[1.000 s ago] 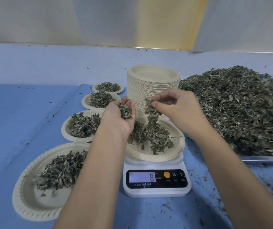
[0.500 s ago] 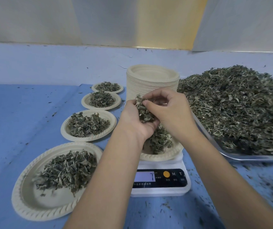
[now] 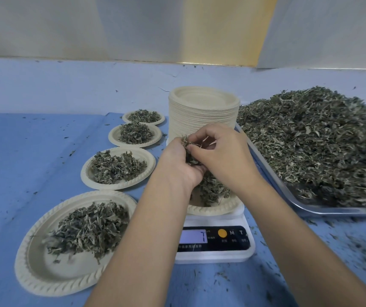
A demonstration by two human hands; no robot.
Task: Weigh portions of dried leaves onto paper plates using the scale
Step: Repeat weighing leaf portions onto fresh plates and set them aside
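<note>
So both hands are bunched together right above the scale (image 3: 216, 249), which sits on the blue tabletop (image 3: 22, 156). The left hand (image 3: 177, 167) is cupped, its fingers curled round a clump of dried leaves (image 3: 187, 149). The right hand (image 3: 224, 156) comes in from the other side, thumb and fingers pinching at the top of that same clump. Under them a paper plate (image 3: 213, 210) sits on the scale with a little pile of leaves already in it, mostly hidden by the hands. The display (image 3: 193, 237) reads 7, with an orange button (image 3: 222, 233) just beside it. Left of the scale, four filled plates (image 3: 87, 176) run in a line away from the camera. The nearest one (image 3: 31, 269) looks the biggest in view, and the farthest one (image 3: 126, 118) sits next to the stack of empty plates (image 3: 203, 114), which stands right behind the hands. Off to the right is a metal tray (image 3: 332, 211) heaped with a big mound of loose leaves (image 3: 310, 140), its edge just beside the stack. Leaf crumbs are scattered over the tabletop, thickest on the right near the tray.
</note>
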